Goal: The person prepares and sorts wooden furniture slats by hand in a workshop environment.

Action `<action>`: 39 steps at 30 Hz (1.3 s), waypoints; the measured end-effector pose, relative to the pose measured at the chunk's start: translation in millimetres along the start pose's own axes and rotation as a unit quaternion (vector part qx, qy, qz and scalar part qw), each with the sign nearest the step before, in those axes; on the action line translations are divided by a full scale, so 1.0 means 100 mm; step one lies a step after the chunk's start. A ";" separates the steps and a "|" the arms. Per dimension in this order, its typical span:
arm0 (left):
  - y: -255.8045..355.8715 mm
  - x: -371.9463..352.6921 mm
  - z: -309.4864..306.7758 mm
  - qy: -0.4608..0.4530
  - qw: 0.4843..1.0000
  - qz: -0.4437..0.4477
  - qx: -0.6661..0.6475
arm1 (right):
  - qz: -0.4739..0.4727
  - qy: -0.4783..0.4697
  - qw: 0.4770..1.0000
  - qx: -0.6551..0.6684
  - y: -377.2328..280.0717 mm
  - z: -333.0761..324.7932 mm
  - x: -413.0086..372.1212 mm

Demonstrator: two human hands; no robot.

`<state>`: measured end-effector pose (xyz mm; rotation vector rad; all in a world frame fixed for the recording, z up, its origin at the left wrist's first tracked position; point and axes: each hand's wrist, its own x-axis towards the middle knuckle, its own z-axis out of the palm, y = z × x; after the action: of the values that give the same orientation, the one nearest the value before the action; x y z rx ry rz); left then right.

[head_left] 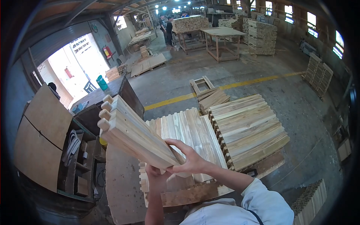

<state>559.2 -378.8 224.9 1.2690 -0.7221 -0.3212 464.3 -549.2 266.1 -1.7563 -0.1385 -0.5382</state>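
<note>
A bundle of pale wooden slats with rounded tenons at the far end is held tilted up toward the left, above the work table. My right hand is closed round the near end from the right, thumb and fingers on the outer faces. Lower on the same end, my left hand grips from below; its fingers are partly hidden by the wood. Under the bundle, a row of similar slats lies side by side on the table. To its right is a second layer of slats, stacked with tenons along its left edge.
A dark cabinet with a green cup on it stands at the left. Loose boards lie on the floor ahead. Another slat stack stands at lower right. Farther back are tables, timber piles and several people.
</note>
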 end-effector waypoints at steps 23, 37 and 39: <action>-0.84 0.32 -2.02 0.163 0.945 -0.283 0.018 | 0.149 -0.039 0.884 -0.441 1.09 0.24 -0.48; -1.02 0.67 -1.80 0.045 0.918 -0.384 0.092 | 0.162 -0.039 0.863 -0.477 1.08 0.29 -0.48; -1.22 0.68 -1.88 0.026 0.922 -0.372 0.108 | 0.159 -0.034 0.864 -0.477 1.08 0.30 -0.48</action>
<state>751.9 -313.9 109.2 1.7308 -0.1997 -0.8385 470.3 -539.9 145.0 -2.6943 0.4456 -0.3008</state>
